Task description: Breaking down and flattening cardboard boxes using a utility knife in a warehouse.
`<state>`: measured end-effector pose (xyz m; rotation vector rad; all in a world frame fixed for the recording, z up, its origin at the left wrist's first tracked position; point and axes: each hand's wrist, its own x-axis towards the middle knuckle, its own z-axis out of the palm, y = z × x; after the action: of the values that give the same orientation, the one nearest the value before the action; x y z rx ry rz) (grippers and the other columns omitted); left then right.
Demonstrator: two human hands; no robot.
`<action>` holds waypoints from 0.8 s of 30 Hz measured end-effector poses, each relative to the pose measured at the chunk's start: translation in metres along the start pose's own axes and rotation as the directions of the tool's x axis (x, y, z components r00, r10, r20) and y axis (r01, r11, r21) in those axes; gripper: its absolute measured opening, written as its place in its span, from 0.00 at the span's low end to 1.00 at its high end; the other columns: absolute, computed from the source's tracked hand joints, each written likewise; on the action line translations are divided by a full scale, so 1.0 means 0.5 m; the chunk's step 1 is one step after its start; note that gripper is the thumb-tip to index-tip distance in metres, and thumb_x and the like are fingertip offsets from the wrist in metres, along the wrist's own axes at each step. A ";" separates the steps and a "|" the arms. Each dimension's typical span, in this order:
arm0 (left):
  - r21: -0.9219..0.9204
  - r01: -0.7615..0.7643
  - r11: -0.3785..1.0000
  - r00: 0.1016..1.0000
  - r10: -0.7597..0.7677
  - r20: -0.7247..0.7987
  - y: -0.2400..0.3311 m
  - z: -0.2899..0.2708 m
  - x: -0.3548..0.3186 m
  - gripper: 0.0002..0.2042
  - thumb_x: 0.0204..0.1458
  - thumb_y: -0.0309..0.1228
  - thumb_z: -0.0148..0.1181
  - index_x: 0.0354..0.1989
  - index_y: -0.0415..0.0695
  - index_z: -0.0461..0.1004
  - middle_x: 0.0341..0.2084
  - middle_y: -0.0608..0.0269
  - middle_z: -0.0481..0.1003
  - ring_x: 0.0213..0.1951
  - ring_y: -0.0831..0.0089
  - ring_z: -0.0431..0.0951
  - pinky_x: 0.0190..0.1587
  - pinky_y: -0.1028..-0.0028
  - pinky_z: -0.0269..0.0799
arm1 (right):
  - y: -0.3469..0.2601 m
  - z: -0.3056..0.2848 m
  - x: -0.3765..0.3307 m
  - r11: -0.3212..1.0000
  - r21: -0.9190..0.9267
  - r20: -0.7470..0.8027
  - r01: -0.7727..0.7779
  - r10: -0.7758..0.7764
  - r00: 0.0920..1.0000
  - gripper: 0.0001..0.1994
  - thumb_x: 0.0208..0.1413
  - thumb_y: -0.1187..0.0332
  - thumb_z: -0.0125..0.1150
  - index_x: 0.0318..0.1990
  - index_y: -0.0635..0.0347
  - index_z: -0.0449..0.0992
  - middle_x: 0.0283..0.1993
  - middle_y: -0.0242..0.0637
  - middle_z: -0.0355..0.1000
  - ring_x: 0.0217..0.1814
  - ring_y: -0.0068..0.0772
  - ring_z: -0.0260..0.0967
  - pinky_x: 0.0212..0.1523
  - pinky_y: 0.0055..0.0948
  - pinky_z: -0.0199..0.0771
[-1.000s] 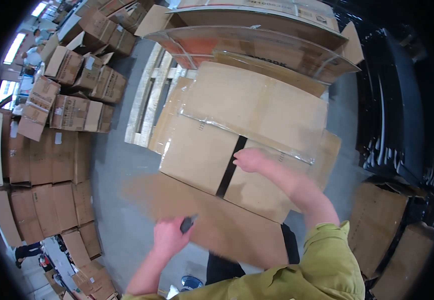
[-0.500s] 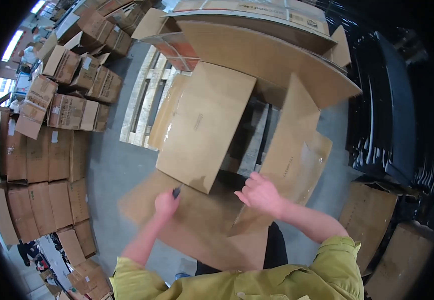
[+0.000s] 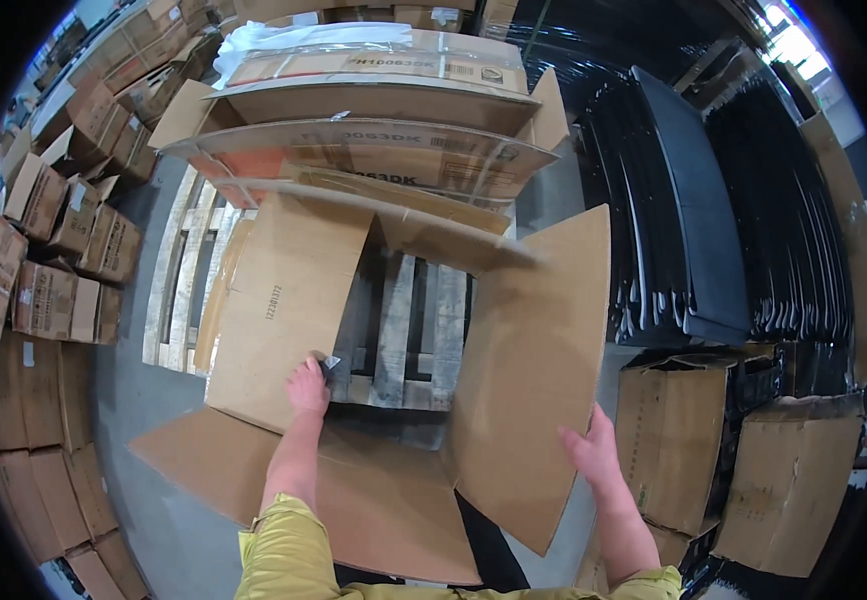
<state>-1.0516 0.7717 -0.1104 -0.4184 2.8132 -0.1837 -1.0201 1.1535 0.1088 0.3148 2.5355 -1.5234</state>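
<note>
A large open cardboard box (image 3: 424, 490) stands before me with its flaps spread outward; through its middle I see pallet slats. In my left hand (image 3: 308, 386) is a small dark box cutter (image 3: 330, 365) with a short metal tip, over the inner edge of the left flap (image 3: 284, 290). My fingers close round its handle, so part of it is hidden. My right hand (image 3: 594, 446) grips the outer edge of the right panel (image 3: 529, 370), thumb on the near face and fingers behind. The near flap slopes down toward my legs.
A wooden pallet (image 3: 394, 330) lies under the box. Flattened and strapped cartons (image 3: 384, 150) stand behind it. Black sheet-like panels (image 3: 684, 200) are stacked at the right, above worn cartons (image 3: 674, 440). Piled cartons (image 3: 44, 300) line the left side, across grey floor.
My right hand has moved right onto the outer edge of the right panel, which has swung wider. My left hand with the box cutter has shifted to the left flap's inner edge. My view has turned.
</note>
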 end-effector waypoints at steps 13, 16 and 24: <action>-0.107 -0.141 0.984 0.986 0.130 -0.104 -0.192 -0.418 -0.131 0.08 0.33 0.26 0.54 0.25 0.42 0.68 0.23 0.52 0.72 0.29 0.56 0.73 0.34 0.62 0.69 | -0.121 -0.226 0.042 0.973 0.222 0.242 -0.063 0.008 0.970 0.13 0.41 0.79 0.53 0.38 0.69 0.70 0.35 0.37 0.71 0.35 0.22 0.67 0.37 0.24 0.68; -0.130 -0.080 0.988 0.987 0.061 -0.148 -0.266 -0.492 -0.193 0.06 0.34 0.28 0.53 0.24 0.44 0.69 0.23 0.52 0.72 0.30 0.54 0.72 0.35 0.61 0.68 | -0.138 -0.301 0.020 0.969 0.243 0.255 -0.037 -0.027 0.967 0.14 0.40 0.79 0.54 0.39 0.68 0.70 0.34 0.35 0.71 0.34 0.22 0.67 0.35 0.23 0.68; -0.616 0.146 0.774 0.963 -0.255 -0.092 -0.651 -0.527 -0.462 0.11 0.33 0.29 0.61 0.26 0.37 0.73 0.19 0.57 0.73 0.25 0.68 0.74 0.30 0.71 0.68 | -0.170 -0.348 -0.153 0.768 -0.460 0.329 0.445 -0.319 0.889 0.13 0.38 0.74 0.53 0.36 0.68 0.70 0.29 0.50 0.71 0.30 0.42 0.69 0.33 0.31 0.67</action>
<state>-0.8333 0.5543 0.2552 -0.8839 2.9322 0.7019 -0.9749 1.2614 0.2811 -0.4659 2.7867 -0.8099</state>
